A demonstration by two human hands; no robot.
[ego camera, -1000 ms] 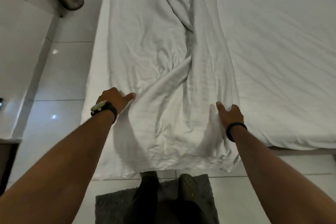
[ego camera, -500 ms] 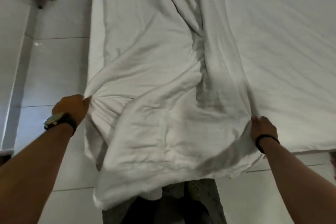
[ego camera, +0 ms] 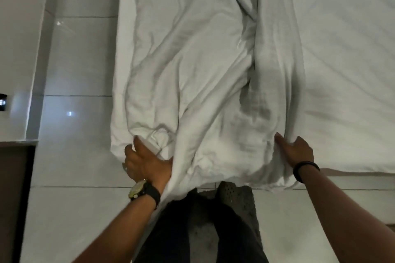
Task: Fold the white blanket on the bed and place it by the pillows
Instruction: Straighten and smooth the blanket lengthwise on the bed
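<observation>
The white blanket (ego camera: pixel 192 66) lies lengthwise on the bed (ego camera: pixel 346 53), running from the top centre of the frame down to the lower centre, where its near end hangs over the foot edge of the mattress. It is creased throughout, with a deep fold running down its right-of-centre portion. It occupies the left half of the bed; the bare sheet extends to the right edge of the frame.

Left hand (ego camera: pixel 143 162), lower left of centre: the grip is closed on the blanket's near left corner. The thumb lies on top of the bunched cloth and the fingers are curled beneath it. The gathered corner sits immediately above and to the right of this hand, and a draped fold falls past the wrist. A wristwatch (ego camera: pixel 139 190) is worn on that wrist.

Right hand (ego camera: pixel 296 151), lower right of centre: the grip is on the blanket's near right edge. The thumb and forefinger are spread against the cloth, and the remaining fingers are hidden behind the fold. The edge rises directly above this hand. A dark band (ego camera: pixel 305 170) circles the wrist.

Between the two hands the blanket's end sags over the mattress edge. Below it stand the person's dark-clad legs (ego camera: pixel 192 230) on a grey mat (ego camera: pixel 245 198). Pale floor tiles (ego camera: pixel 74 60) fill the left side of the frame.
</observation>
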